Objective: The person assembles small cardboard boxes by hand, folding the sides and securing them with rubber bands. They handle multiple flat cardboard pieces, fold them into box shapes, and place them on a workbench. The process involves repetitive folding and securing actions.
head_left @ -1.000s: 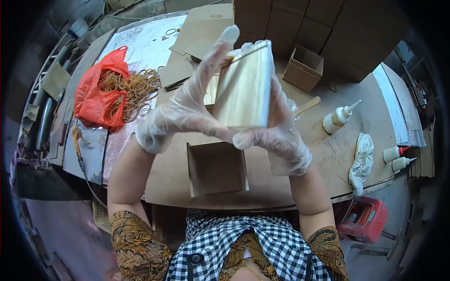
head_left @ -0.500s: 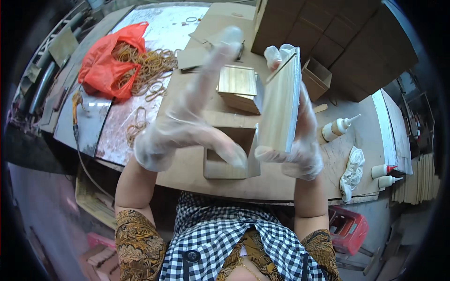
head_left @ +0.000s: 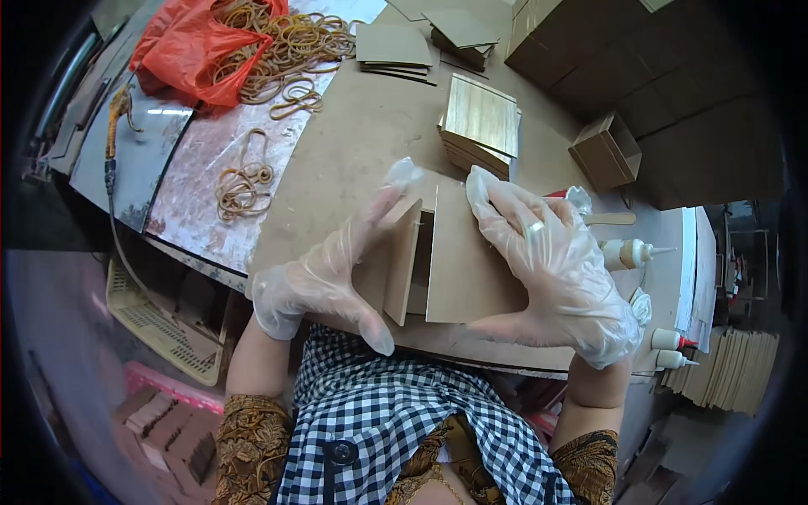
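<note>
A brown-topped worktable (head_left: 337, 160) is stretching across the workspace, its whitish left section (head_left: 194, 181) is catching cool light, and a dull greyish floor (head_left: 63, 311) is showing below.

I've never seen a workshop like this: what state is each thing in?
Left hand: gloved, spread open.
Right hand: gloved, holding brown panel.
Thin board: apart from that panel, dark gap between.
Red bag: open.
Rubber bands: heaped, some loose.
Small box: open.
Light wooden panels: stacked.
White bottle: nozzle fitted.
</note>
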Available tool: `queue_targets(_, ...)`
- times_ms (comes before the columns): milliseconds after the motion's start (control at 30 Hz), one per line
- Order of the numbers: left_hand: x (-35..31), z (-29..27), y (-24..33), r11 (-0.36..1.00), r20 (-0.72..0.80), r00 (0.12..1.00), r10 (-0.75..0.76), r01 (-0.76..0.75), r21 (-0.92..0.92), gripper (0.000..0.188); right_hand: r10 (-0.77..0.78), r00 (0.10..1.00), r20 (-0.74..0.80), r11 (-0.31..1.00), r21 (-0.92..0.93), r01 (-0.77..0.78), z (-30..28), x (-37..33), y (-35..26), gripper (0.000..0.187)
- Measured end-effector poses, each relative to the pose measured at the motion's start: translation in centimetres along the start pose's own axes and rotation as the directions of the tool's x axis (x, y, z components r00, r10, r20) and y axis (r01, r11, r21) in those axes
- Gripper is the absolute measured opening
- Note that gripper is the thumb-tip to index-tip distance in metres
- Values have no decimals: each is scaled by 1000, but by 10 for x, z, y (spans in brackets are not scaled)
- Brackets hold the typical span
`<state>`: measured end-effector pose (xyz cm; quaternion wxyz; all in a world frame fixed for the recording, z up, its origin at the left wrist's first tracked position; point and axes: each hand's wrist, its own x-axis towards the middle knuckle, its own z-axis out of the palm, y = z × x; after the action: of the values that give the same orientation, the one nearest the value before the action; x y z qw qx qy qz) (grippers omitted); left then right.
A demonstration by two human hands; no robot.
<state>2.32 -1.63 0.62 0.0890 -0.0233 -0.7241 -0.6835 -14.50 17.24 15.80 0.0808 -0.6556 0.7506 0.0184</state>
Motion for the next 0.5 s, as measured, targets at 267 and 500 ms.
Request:
queue_targets(267,0,3,-16,997,-1,997,75,-75,-31,134,44,997,57,998,-39,-42,-3,4,-9,122)
queue_targets(500,12,4,9,994,-328,944,-26,-9,-105,22,99,995,-28,988,-113,-102,-7,-7,-2,124)
